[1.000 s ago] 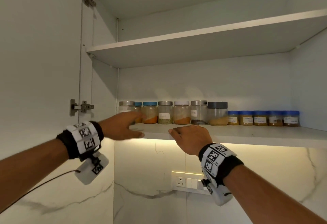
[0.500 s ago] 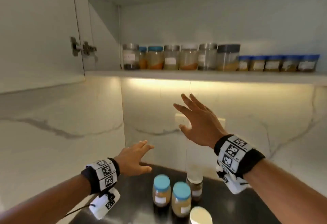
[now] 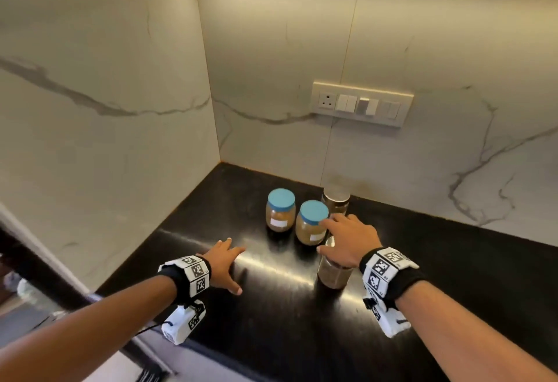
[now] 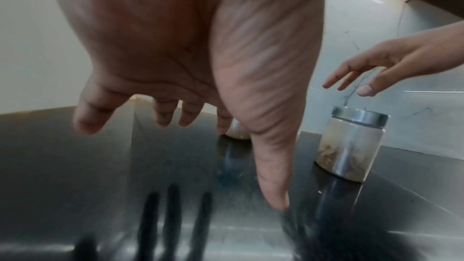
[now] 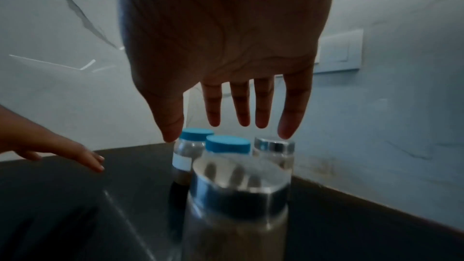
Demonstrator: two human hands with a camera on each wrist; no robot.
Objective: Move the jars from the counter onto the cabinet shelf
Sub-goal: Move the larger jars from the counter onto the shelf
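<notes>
Jars on black counter (image 3: pixel 453 276): 4 total.
2 blue-lid jars (image 3: pixel 280 211) w/ brown fill, 2 steel-lid jars (image 3: pixel 333 273), clustered near wall. Right hand (image 3: pixel 350 239) fingers spread over nearest steel-lid, holding nothing; left hand (image 3: pixel 222 264) flat-open, empty.

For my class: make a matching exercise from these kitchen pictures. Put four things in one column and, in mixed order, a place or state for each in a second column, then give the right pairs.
Things
1. left hand
2. right hand
3. far blue-lidded jar
4. switch panel

Places or states
A. fixed on the marble wall
B. open, fingers spread above the near steel-lidded jar
C. stands furthest left of the jars on the black counter
D. open, low over bare counter, left of the jars

Pairs: 1-D, 2-B, 3-C, 4-A
</notes>
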